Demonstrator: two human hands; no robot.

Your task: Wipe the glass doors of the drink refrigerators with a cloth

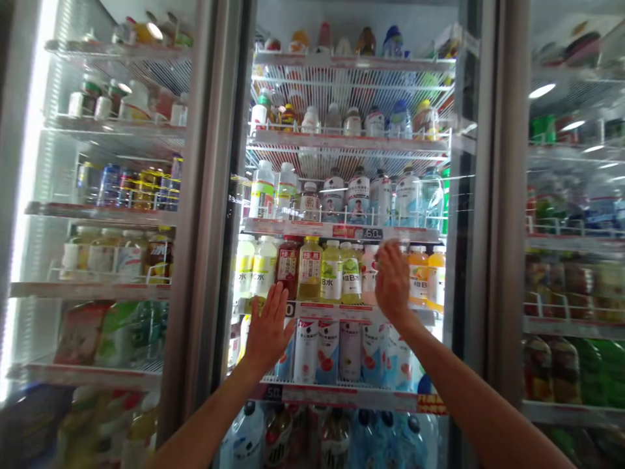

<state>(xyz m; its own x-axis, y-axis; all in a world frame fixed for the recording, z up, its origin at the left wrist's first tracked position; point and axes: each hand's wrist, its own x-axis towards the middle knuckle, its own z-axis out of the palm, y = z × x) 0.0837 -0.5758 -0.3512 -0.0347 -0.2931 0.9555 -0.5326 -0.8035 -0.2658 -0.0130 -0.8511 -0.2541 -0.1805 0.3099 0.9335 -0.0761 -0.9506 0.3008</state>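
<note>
Both of my hands reach toward the lit middle section of a drinks fridge. My left hand (268, 329) is open, palm forward and fingers stretched up, holding nothing. It overlaps the shelf edge just below the dark red bottle (288, 266) and the yellow bottle (310, 268). Slightly blurred, my right hand (393, 283) is raised with fingers upright and nothing visible in it. It covers part of a pink-labelled bottle (370, 273), left of the orange bottles (418, 277). Whether either hand touches anything I cannot tell.
Green-labelled bottles (331, 270) stand on the same shelf. White cartons (306, 352) line the shelf below, with large bottles (249, 436) underneath. Metal door frames (198, 195) border the middle section. More stocked shelves (105, 212) are at left and right.
</note>
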